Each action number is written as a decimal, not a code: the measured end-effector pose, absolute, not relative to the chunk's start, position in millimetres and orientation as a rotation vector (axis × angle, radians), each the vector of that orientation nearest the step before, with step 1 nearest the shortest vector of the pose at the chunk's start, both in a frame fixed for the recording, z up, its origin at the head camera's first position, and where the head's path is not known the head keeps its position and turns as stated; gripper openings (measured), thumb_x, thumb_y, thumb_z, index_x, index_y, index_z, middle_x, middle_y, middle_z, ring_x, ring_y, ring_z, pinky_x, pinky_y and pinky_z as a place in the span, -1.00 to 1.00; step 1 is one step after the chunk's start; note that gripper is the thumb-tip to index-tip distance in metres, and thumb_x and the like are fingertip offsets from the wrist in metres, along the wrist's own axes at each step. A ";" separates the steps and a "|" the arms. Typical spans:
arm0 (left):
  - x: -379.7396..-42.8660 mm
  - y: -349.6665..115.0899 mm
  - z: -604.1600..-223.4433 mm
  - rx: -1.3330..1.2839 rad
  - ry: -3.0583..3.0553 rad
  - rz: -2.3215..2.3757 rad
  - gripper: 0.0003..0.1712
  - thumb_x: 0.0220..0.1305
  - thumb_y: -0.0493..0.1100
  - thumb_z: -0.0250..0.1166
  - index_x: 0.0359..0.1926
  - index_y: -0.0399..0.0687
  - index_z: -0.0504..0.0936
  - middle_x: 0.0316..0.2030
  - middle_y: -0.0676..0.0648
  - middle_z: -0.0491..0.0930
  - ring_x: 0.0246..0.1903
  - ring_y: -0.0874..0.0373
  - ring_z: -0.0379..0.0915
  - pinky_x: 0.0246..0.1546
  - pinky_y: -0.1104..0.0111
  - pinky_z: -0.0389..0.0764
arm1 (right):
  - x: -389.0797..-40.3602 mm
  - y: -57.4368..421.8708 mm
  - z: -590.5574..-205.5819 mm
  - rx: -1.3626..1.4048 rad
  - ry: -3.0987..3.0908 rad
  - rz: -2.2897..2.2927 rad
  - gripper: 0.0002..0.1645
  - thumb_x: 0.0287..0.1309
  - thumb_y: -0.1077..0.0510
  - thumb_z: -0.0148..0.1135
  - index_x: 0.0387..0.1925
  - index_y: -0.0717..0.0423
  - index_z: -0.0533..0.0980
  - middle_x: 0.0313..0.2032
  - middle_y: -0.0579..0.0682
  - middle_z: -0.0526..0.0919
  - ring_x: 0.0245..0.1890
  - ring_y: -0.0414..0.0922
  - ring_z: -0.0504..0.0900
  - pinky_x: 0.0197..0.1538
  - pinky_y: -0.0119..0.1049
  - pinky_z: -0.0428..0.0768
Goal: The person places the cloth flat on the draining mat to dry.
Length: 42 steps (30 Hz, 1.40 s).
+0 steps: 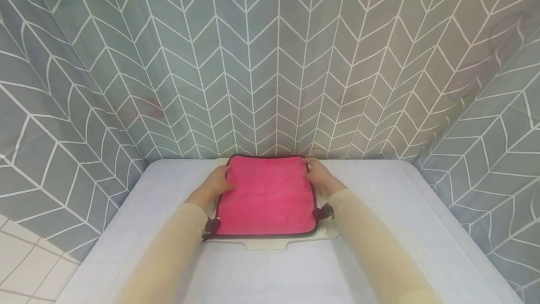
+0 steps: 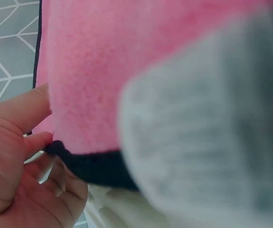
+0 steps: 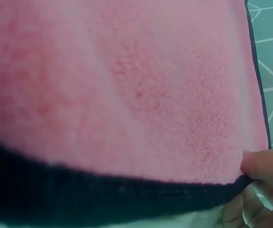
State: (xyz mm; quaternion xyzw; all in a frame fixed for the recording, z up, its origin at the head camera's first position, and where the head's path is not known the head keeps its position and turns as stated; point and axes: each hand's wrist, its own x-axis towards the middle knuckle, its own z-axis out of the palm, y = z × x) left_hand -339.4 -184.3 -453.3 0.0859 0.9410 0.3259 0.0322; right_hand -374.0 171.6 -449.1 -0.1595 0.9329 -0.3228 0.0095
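A bright pink fleecy cloth (image 1: pixel 267 196) with black edging lies spread over an off-white board-like item (image 1: pixel 266 244), whose front tab sticks out below it. My left hand (image 1: pixel 217 181) pinches the cloth's left edge. In the left wrist view, the thumb of that hand (image 2: pixel 27 156) lies over the pink side, with other fingers under the black edge. At the right edge, my right hand (image 1: pixel 322 175) grips the cloth near its far corner. The right wrist view shows the thumb of this hand (image 3: pixel 264 180) on top and fingers beneath. Most of the board is hidden.
The table (image 1: pixel 168 186) has a pale white cover. A grey curtain (image 1: pixel 270 60) with white chevron lines hangs behind it and along both sides. Light floor tiles (image 1: pixel 25 262) show at lower left. A blurred grey-white shape (image 2: pixel 198 123) blocks part of the left wrist view.
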 end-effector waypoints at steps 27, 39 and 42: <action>-277.2 -190.4 -435.8 0.714 2.965 0.725 -0.43 0.37 -0.14 0.31 0.28 -0.37 0.46 0.19 -0.33 0.53 0.26 -0.25 0.39 0.30 -0.05 0.39 | -320.3 174.5 -423.1 -0.889 2.959 -0.525 -0.50 0.29 0.21 0.27 0.21 0.36 0.50 0.20 0.40 0.48 0.27 0.32 0.41 0.37 0.16 0.32; -243.0 -176.4 -455.9 0.818 2.818 0.385 -0.26 0.33 0.07 0.34 0.46 0.04 0.36 0.48 -0.19 0.21 0.47 -0.23 0.04 0.41 -0.13 0.17 | -276.9 159.3 -435.9 -1.121 2.570 -0.342 -0.16 0.27 -0.06 0.32 0.49 0.03 0.26 0.53 0.14 0.11 0.54 0.19 -0.03 0.50 0.13 0.07; -240.7 -178.3 -455.6 0.829 2.798 0.357 -0.23 0.32 0.08 0.34 0.47 0.02 0.34 0.49 -0.24 0.17 0.47 -0.30 0.00 0.40 -0.16 0.16 | -275.1 165.2 -436.6 -1.100 2.548 -0.320 -0.13 0.23 -0.03 0.36 0.50 -0.02 0.25 0.54 0.10 0.09 0.55 0.15 -0.04 0.50 0.09 0.07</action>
